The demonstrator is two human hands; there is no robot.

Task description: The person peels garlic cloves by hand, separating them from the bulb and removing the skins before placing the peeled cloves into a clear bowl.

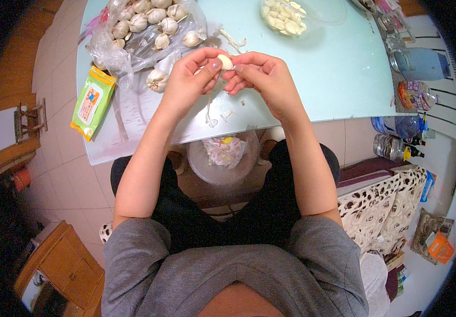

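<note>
My left hand [194, 75] grips a peeled garlic clove [225, 62] between thumb and forefinger, and something pale shows under its thumb. The fingertips of my right hand [261, 73] meet the clove's right side; whether they pinch it or a bit of skin I cannot tell. A whole garlic bulb [157, 81] lies just left of my left hand. Beyond it, several bulbs [156, 16] rest on an open clear plastic bag [140, 59]. Peeled cloves [283, 18] fill part of a clear container at the table's far side. Garlic skins [211, 121] and a dry stalk [231, 41] lie around my hands.
A green and yellow wipes pack [93, 103] lies at the left edge of the glass-topped table [342, 79]. Below the near edge stands a clear bin [196, 166] with a crumpled bag inside. Several bottles [416, 95] stand at the right, near a patterned cloth cover [386, 202].
</note>
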